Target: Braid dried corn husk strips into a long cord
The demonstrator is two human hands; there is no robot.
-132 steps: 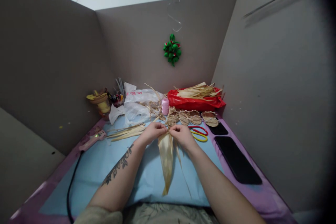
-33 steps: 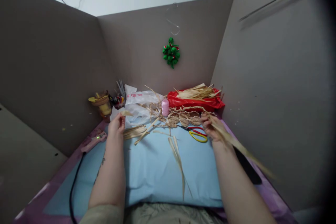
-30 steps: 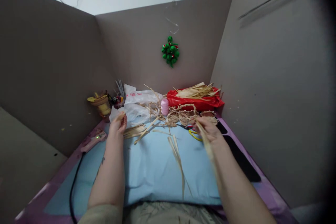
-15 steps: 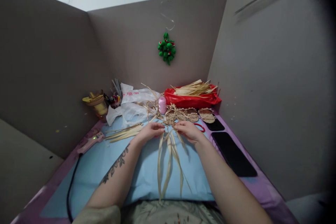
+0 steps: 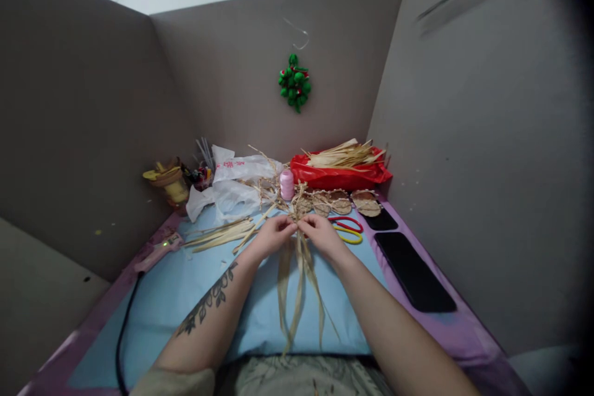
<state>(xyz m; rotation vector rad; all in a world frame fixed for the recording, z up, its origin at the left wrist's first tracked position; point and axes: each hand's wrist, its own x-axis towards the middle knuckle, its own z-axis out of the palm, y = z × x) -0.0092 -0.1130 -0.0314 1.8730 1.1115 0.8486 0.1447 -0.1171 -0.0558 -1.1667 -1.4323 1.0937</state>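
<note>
Pale dried husk strips (image 5: 299,288) hang down toward me from a knotted bunch at the middle of the blue cloth. My left hand (image 5: 277,234) pinches the strips at their top from the left. From the right, my right hand (image 5: 317,232) pinches them too, its fingertips almost meeting those of the left. Just beyond the fingers lies a braided straw piece (image 5: 297,207). Scissors with red and yellow handles (image 5: 349,230) lie right of my right hand, their blades hidden. Loose straw strips (image 5: 223,235) rest left of my left hand.
Behind stand a pink thread spool (image 5: 287,185), white plastic bags (image 5: 241,182) and a red bag (image 5: 334,180) of dried strips. Round woven pieces (image 5: 341,203) lie near a black phone (image 5: 413,272). A pink glue gun (image 5: 160,252) with a black cord sits left. Grey partitions enclose the table.
My hands have drawn together from apart, and the strips they pinch are gathered closer. The yellow scissor handle now shows beside the red one.
</note>
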